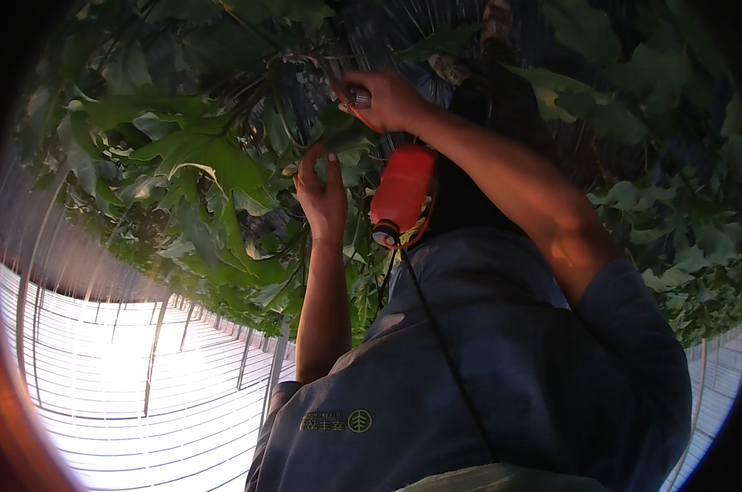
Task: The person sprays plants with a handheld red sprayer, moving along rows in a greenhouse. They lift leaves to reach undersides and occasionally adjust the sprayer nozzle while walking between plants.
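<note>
My left hand (320, 197) is raised among broad, lobed green leaves, its thumb and fingers apart. Their tips are at the lower edge of a dark leaf (346, 136); whether they touch it I cannot tell. Higher and to the right, my right hand (390, 101) is closed around a small hand tool (358, 98) with red and grey parts, its exact kind unclear. Below that hand hangs a red bottle (404, 181) with a dark cap pointing toward me. Thin red tubing or cord (431, 221) loops beside it.
Dense leafy plants (211, 160) crowd the left side, and more foliage (691, 246) grows on the right. A black cord (441, 344) runs down over my dark shirt (469, 381). Dark, shiny plastic sheeting (377, 37) covers the ground. Greenhouse posts (154, 357) stand at lower left.
</note>
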A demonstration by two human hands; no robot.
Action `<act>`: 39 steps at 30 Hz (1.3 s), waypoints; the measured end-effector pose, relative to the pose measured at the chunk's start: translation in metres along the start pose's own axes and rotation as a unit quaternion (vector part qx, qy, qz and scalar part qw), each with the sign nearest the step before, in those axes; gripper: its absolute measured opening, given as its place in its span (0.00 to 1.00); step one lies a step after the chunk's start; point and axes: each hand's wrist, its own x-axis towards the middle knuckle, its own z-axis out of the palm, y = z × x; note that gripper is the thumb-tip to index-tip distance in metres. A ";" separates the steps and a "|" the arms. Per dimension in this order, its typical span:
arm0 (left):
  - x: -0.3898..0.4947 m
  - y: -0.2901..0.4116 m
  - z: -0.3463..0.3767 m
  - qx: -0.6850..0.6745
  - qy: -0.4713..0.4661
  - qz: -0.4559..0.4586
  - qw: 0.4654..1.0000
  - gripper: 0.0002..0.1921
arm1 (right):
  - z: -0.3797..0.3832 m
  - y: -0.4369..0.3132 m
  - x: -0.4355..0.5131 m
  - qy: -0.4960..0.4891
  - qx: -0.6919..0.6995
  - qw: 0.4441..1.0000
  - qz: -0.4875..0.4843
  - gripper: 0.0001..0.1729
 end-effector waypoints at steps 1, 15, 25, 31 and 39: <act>0.001 0.000 0.000 -0.010 -0.001 -0.001 1.000 0.19 | -0.002 0.000 -0.001 0.004 -0.004 1.000 -0.017 0.21; -0.028 -0.001 0.008 0.003 -0.009 -0.035 0.999 0.20 | -0.234 -0.114 -0.082 -0.027 -0.228 0.972 0.043 0.24; -0.009 0.091 0.022 -0.152 0.042 -0.085 0.984 0.18 | -0.366 -0.167 -0.015 0.110 -0.124 0.985 0.040 0.19; 0.088 0.235 -0.003 -0.277 0.277 -0.005 0.920 0.15 | -0.438 -0.199 0.104 -0.001 -0.163 0.986 0.037 0.19; 0.298 0.262 -0.141 -0.385 0.424 -0.043 0.819 0.24 | -0.481 -0.272 0.243 -0.120 -0.256 0.959 -0.010 0.21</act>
